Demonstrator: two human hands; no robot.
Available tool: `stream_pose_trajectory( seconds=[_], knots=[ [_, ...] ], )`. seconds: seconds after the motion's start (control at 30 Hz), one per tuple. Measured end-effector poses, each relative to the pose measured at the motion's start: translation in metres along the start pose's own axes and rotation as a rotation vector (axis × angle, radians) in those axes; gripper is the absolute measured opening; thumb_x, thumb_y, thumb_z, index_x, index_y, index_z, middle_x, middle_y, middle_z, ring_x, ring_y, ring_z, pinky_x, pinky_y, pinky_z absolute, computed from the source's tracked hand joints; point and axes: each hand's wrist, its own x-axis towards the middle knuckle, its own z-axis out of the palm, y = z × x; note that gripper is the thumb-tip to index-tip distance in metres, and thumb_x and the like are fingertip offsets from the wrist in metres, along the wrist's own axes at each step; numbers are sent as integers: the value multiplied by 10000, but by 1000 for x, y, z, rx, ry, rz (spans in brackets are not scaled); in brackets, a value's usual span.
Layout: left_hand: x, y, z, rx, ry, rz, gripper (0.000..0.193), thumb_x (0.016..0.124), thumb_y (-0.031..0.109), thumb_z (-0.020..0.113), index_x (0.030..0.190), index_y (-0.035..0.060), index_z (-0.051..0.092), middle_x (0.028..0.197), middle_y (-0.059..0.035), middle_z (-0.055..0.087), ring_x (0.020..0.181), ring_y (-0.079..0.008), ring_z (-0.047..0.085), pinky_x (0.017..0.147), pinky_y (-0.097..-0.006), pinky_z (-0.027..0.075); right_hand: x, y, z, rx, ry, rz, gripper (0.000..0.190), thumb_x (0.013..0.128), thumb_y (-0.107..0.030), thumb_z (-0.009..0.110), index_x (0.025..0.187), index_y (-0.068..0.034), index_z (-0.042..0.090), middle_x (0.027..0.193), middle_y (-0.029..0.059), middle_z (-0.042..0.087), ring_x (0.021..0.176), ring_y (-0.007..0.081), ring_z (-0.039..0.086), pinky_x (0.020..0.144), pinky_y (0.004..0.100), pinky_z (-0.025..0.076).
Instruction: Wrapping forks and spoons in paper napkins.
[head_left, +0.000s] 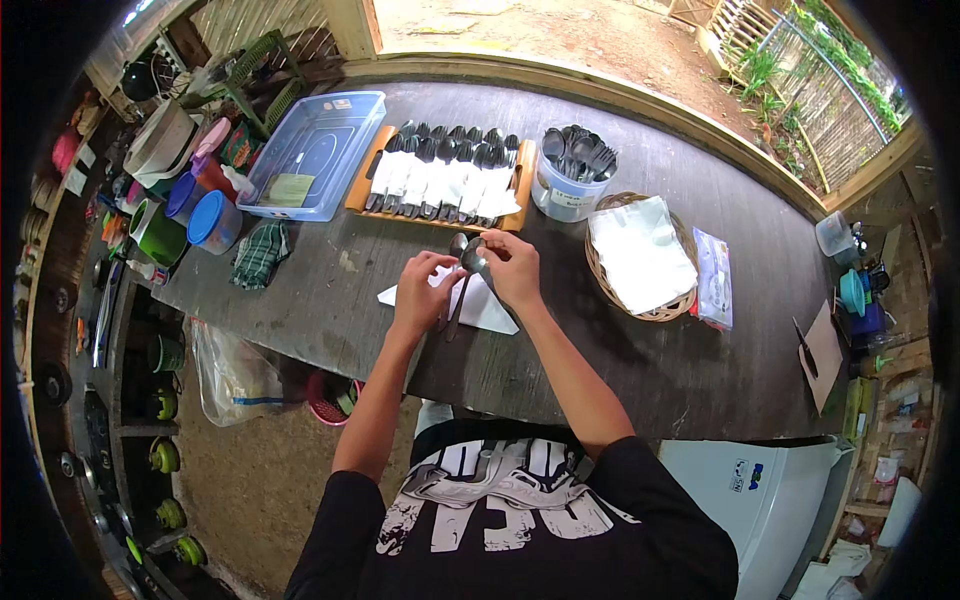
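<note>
Two metal spoons are held together over a folded white paper napkin on the dark tabletop. Their handles point toward my body. My left hand pinches them around the necks, beside the bowl of the left spoon. With thumb and fingertips, my right hand grips the bowl of the right spoon. Just beyond my hands, a wooden tray carries rows of cutlery wrapped in white napkins. A clear tub beside it is full of loose spoons and forks.
A wicker basket of white napkins stands right, beside a plastic packet. At left are a clear plastic bin, a green checked cloth and a blue-lidded container. Scissors lie far right.
</note>
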Motion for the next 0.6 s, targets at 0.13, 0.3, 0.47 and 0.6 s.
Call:
stream_pose_trajectory(
  seconds=[0.13, 0.3, 0.47, 0.6],
  knots=[
    [-6, -15, -2, 198, 6, 66, 281, 778, 190, 832, 1029, 93, 750, 1016, -89, 663, 945, -294, 609, 818, -395, 504, 3, 10, 7, -29, -33, -14, 261, 826, 21, 720, 1086, -2, 734, 968, 142, 768, 869, 191, 749, 794, 296, 566],
    [-7, -23, -5, 165, -33, 6, 276, 787, 174, 818, 1038, 85, 747, 1039, -89, 659, 975, -301, 600, 845, -406, 498, 2, 3, 13, -52, -52, -11, 256, 824, 29, 714, 1078, 12, 729, 989, 148, 769, 907, 204, 754, 831, 301, 572],
    [6, 4, -1, 43, -21, 13, 257, 832, 155, 796, 1062, 56, 738, 1005, -110, 688, 889, -270, 634, 807, -365, 517, 2, 1, 2, -1, -33, 67, 232, 840, 20, 716, 1071, 8, 737, 963, 130, 772, 883, 187, 752, 796, 300, 572],
    [28, 42, 5, -283, -20, -88, 229, 920, 107, 735, 1139, 41, 715, 973, -80, 720, 833, -141, 669, 743, -280, 531, 15, -28, -19, 118, 62, 18, 181, 879, -20, 724, 1055, 19, 744, 909, 77, 765, 806, 113, 705, 736, 260, 542]
  ],
)
